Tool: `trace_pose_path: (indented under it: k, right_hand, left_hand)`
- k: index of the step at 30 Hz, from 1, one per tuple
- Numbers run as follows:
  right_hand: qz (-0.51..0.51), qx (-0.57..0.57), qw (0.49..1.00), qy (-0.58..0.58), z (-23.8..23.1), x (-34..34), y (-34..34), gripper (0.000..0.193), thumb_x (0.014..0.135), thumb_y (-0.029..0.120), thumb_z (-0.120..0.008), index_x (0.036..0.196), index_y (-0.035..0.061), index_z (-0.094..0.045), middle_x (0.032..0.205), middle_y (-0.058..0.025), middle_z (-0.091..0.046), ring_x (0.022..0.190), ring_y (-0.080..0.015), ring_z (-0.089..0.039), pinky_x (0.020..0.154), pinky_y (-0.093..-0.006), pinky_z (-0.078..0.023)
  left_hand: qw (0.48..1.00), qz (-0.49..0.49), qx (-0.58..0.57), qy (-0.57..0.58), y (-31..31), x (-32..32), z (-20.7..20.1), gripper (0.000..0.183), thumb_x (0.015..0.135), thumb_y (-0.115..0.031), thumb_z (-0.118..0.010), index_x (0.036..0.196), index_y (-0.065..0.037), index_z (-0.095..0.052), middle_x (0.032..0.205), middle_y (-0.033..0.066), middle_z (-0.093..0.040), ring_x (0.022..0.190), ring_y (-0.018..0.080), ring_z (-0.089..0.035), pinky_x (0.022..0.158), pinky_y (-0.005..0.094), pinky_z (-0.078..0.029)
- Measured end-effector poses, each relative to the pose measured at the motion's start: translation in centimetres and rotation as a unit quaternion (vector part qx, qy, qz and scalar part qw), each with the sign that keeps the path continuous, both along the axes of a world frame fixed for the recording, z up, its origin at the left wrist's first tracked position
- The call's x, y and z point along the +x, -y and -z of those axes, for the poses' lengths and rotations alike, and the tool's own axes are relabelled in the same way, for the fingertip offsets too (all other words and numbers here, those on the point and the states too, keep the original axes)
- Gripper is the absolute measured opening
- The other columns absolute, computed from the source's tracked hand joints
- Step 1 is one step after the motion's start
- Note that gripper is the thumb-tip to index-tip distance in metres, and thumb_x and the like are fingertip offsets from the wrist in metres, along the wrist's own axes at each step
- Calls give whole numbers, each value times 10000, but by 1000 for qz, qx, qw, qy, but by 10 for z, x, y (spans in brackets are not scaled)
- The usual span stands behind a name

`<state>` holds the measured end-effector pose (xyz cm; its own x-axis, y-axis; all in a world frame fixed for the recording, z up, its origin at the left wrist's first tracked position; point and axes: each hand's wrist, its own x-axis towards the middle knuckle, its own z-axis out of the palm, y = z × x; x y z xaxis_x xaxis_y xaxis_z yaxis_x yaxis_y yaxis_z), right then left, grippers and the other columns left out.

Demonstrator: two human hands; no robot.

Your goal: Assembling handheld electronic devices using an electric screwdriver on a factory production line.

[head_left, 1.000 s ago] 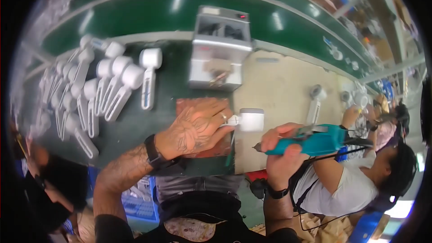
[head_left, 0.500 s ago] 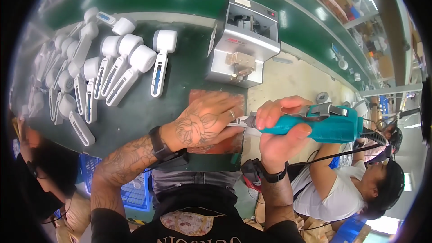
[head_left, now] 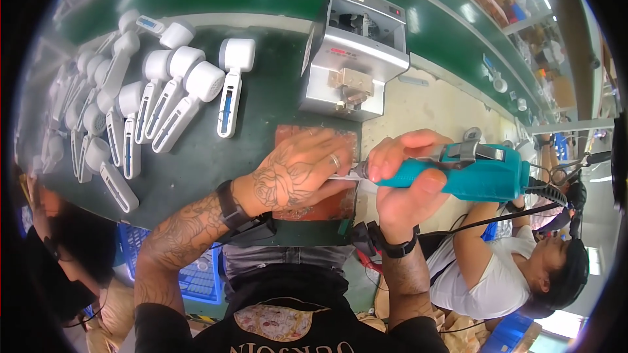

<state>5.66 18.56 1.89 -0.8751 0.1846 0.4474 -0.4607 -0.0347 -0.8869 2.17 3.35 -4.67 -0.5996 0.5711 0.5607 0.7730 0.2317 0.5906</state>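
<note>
Our L hand [head_left: 294, 171] grips white handle [head_left: 344, 176] over red mat [head_left: 327, 210]; our R hand [head_left: 409, 202] wraps teal pwr tool [head_left: 487, 173], nose twd 9 o'clock; silver machine [head_left: 347, 68] abt 12.

blue crate [head_left: 204, 293]: lower left | co-worker [head_left: 487, 284] (in white): right side

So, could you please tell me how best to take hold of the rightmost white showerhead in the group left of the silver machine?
Probably around the slim handle, from the near right: it points roughly toward the near side, the bulkier head sits at the far end, and the other showerheads lie to its left.
</note>
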Motion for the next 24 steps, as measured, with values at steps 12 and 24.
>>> trace_pose_path:
  k: [12,24]
  right_hand:
    - [-24,-8,1000,-7,2,0,-5,660,927,616,-565,1076,-19,-464,622,-55,-484,490,-171,-489,495,-325,-436]
    - [-25,-14,999,25,-10,-8,-11,686,913,649,-554,1089,-11,-498,641,-56,-499,528,-179,-502,525,-333,-435]
  left_hand:
    - [996,52,13,71,1,-3,0,282,770,-162,-778,889,-58,-543,960,93,-590,889,327,-588,767,424,-490]
    - [992,12,-56,111,1,-3,-13,330,804,-225,-751,1068,-52,-654,1017,125,-607,926,323,-573,801,439,-487]
